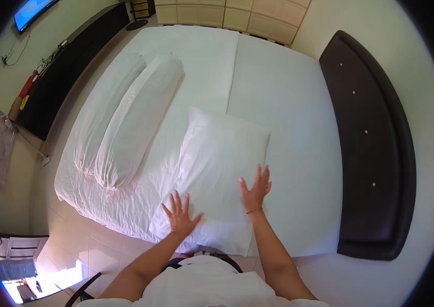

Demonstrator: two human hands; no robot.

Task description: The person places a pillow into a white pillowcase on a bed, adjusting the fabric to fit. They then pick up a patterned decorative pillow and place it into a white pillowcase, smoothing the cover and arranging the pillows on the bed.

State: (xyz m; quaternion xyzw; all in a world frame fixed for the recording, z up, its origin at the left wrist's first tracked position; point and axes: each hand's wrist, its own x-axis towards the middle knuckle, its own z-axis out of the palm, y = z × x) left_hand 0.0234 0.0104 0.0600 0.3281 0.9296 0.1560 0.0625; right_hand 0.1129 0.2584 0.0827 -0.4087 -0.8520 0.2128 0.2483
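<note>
A white pillow (224, 161) lies flat on the near edge of a bed, wrinkled along its left side. My left hand (180, 217) is spread over the pillow's lower left part, fingers apart. By the pillow's right edge is my right hand (256, 188), also with fingers apart and a thin red bracelet at the wrist. Neither hand grasps anything; whether the palms press on the cloth cannot be told. Under the pillow, the bed bears a white sheet (286, 107) and a folded white quilt (201, 76).
Two white bolsters (140, 119) lie side by side on the quilt at the left. A dark padded headboard (370, 153) bounds the bed on the right. Along the left wall runs a low black cabinet (75, 65) with items on top, below a lit television (34, 13). Tiled floor (102, 245) shows at lower left.
</note>
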